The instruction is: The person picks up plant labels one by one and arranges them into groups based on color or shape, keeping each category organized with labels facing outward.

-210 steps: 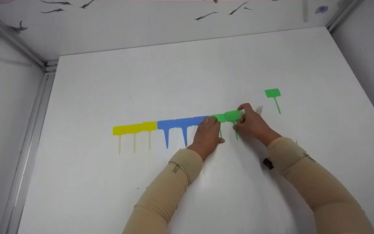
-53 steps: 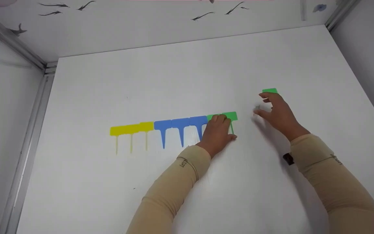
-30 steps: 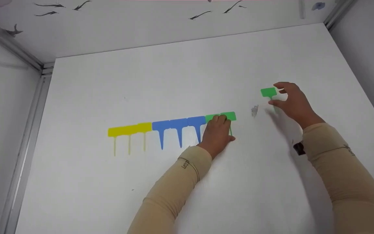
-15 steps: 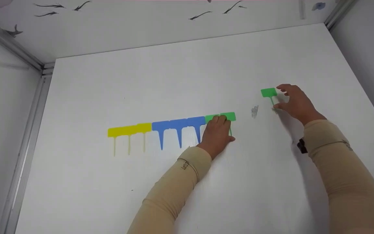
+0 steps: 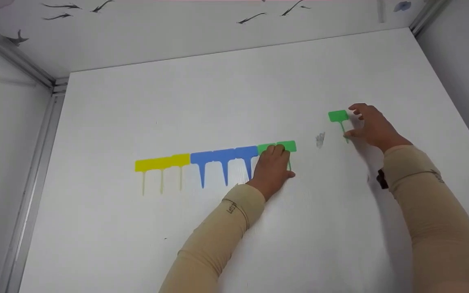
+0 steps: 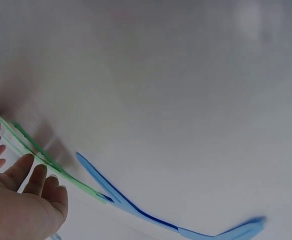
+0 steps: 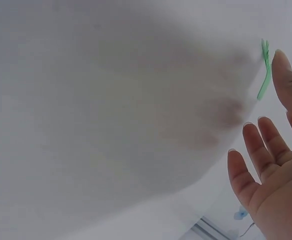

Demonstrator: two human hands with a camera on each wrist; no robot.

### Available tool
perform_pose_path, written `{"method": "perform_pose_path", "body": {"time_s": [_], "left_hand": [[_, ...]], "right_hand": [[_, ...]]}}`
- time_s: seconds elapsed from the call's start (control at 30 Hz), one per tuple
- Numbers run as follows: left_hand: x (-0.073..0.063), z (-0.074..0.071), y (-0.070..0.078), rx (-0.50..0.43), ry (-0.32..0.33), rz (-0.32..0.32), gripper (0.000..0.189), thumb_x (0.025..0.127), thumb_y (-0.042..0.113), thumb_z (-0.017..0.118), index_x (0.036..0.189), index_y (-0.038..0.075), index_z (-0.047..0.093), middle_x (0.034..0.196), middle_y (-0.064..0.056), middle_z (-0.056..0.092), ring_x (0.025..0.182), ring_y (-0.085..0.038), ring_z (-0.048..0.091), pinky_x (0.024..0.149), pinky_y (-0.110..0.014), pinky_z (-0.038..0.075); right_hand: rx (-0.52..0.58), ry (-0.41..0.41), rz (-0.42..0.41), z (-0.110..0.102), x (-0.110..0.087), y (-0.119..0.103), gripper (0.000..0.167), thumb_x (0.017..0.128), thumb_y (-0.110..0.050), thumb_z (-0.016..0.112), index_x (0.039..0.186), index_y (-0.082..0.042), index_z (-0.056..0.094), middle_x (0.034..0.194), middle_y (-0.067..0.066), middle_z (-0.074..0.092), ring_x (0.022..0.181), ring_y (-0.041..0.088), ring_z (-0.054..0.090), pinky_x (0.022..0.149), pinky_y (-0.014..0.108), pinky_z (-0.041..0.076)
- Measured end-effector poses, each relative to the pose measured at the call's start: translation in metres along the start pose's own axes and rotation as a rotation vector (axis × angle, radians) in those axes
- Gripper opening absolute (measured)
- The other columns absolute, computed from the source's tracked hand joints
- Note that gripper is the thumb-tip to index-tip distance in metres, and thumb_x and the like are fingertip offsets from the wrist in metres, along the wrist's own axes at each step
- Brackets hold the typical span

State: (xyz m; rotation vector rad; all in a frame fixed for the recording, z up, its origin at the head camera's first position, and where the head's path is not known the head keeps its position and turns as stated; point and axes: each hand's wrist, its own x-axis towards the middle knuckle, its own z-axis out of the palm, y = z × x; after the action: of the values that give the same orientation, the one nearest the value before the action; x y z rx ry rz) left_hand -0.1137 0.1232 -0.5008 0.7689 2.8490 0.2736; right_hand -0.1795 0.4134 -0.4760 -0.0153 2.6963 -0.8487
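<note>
In the head view, T-shaped plastic plant labels stand side by side on a white board: yellow labels (image 5: 162,162), blue labels (image 5: 223,155), then green labels (image 5: 287,146). My left hand (image 5: 272,167) rests its fingertips on the green labels, covering part of them and the last blue stem. The left wrist view has relaxed fingers (image 6: 21,170) along the green edges. Farther right, a separate green label (image 5: 337,116) stays on the board. Beside it my right hand (image 5: 375,127) has its fingers spread, the thumb at the label's stem; whether it touches cannot be told.
Between the row and the separate label is a small translucent grey patch (image 5: 320,139) on the white board (image 5: 218,97). Metal frame rails (image 5: 39,158) and printed panels (image 5: 177,24) border the board. Under the right sleeve sits a small black device (image 5: 382,179).
My right hand has left the row's end for the separate green label, and lately shifted slightly right, uncovering more of its stem. My left hand moved right, off the blue labels onto the green ones.
</note>
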Motion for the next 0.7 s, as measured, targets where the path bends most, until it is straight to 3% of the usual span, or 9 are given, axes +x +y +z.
{"method": "perform_pose_path", "body": {"time_s": [0.2,0.7], "left_hand": [[-0.001,-0.002,0.001,0.035,-0.003,0.005,0.057,0.089,0.046,0.065,0.131,0.011,0.053,0.129,-0.001,0.049,0.120,-0.015,0.042,0.104,-0.025,0.036],[-0.001,-0.001,-0.001,0.042,0.015,0.030,0.056,0.089,0.046,0.065,0.130,0.009,0.053,0.130,-0.003,0.048,0.118,-0.017,0.043,0.101,-0.027,0.038]], "right_hand": [[-0.034,-0.039,-0.029,-0.003,0.005,0.002,0.076,0.086,-0.009,0.072,0.144,0.006,0.025,0.134,0.033,0.037,0.126,0.048,0.035,0.102,0.061,0.031],[-0.131,-0.147,0.000,-0.010,0.019,-0.004,0.081,0.085,-0.011,0.072,0.146,0.006,0.022,0.128,0.036,0.035,0.121,0.052,0.028,0.103,0.063,0.027]]}}
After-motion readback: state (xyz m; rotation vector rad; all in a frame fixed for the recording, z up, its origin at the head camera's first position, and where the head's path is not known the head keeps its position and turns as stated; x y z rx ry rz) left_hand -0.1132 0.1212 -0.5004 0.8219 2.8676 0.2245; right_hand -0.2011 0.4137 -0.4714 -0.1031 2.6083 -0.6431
